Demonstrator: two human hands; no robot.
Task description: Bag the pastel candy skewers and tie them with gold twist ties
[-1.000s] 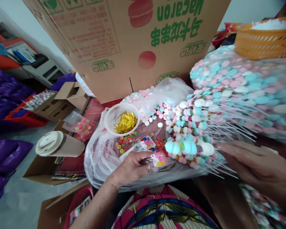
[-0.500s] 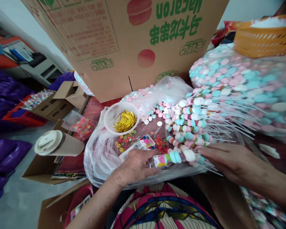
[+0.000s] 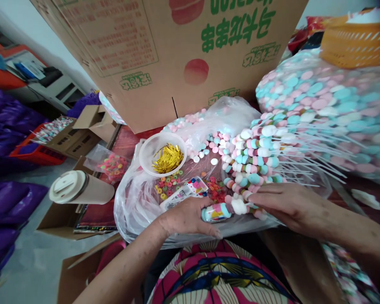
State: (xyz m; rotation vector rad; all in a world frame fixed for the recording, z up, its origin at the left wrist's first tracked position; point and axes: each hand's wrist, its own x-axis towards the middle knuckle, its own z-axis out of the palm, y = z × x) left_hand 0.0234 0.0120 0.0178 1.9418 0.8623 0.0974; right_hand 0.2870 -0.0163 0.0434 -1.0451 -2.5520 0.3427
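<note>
My left hand [image 3: 190,217] is closed around a small clear printed wrapper [image 3: 215,212] in front of me. Inside the wrapper sits the pale blue end of a candy skewer [image 3: 239,206], whose pink and white marshmallows stick out to the right. At the skewer's right end are the fingers of my right hand [image 3: 285,204], bent together over it; the stick is hidden beneath them. Behind that hand lies a pile of finished-looking marshmallow skewers [image 3: 256,156], white sticks pointing right. A flat stack of printed wrappers [image 3: 185,193] rests just beyond my left hand.
Gold twist ties [image 3: 168,158] fill a white bowl [image 3: 142,158]. Ring candies [image 3: 167,185] and loose marshmallows lie on plastic. A large carton [image 3: 164,84] stands behind. At right, a bag of marshmallows [image 3: 329,93] bears an orange basket [image 3: 354,44]; a lidded cup [image 3: 95,190] is left.
The skewer has slid left, deeper into the wrapper, with my right hand following it. Fewer marshmallows show outside the wrapper. The whole view has shifted slightly.
</note>
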